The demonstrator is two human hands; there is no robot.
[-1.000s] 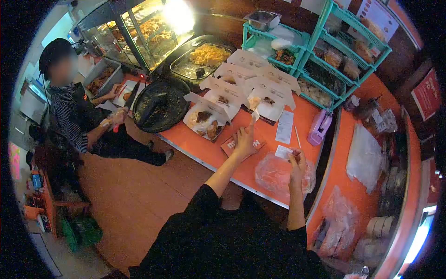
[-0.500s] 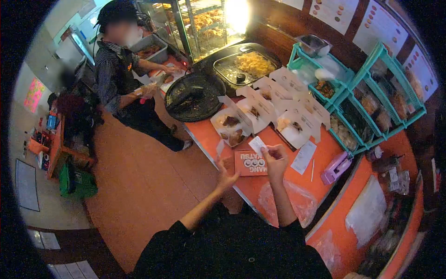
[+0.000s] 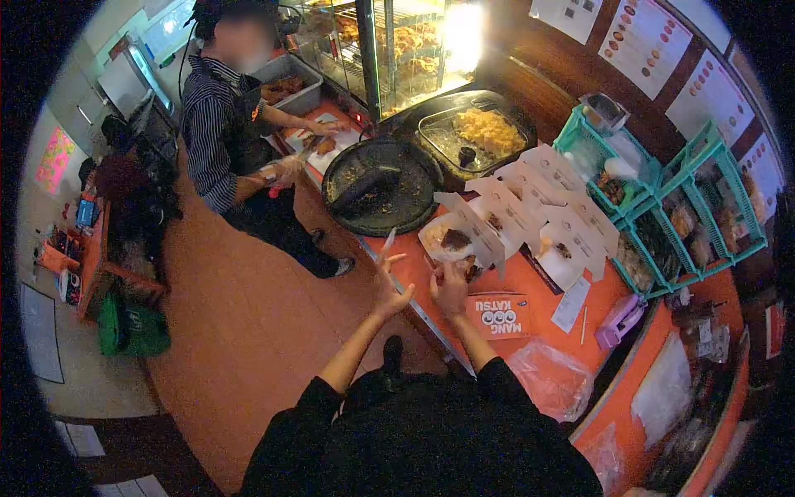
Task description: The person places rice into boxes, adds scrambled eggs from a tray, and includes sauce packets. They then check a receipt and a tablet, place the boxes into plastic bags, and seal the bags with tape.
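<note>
My left hand [image 3: 387,288] has its fingers spread beside the narrow front flap [image 3: 388,241] of an open takeaway box. Inside that white cardboard box [image 3: 436,238] lie browned pieces of food and something pale. At its front edge is my right hand [image 3: 450,290], with bent fingers close together over the food; what they hold, if anything, is hidden. Right of that hand, a closed red box [image 3: 499,316] printed "MANG KATSU" lies on the orange counter [image 3: 530,282]. More open takeaway boxes [image 3: 556,253] with food stand behind.
A co-worker [image 3: 217,137] handles food on the counter at the far left. Nearby are a round black pan [image 3: 383,199], a tray of yellow food [image 3: 489,132], teal baskets [image 3: 654,240], a paper slip [image 3: 571,306], a purple dispenser [image 3: 619,321] and a clear plastic bag [image 3: 553,377].
My right hand has moved left from over the red box to the open box's front edge; the small white packet it held no longer shows. My left hand has moved up towards the flap.
</note>
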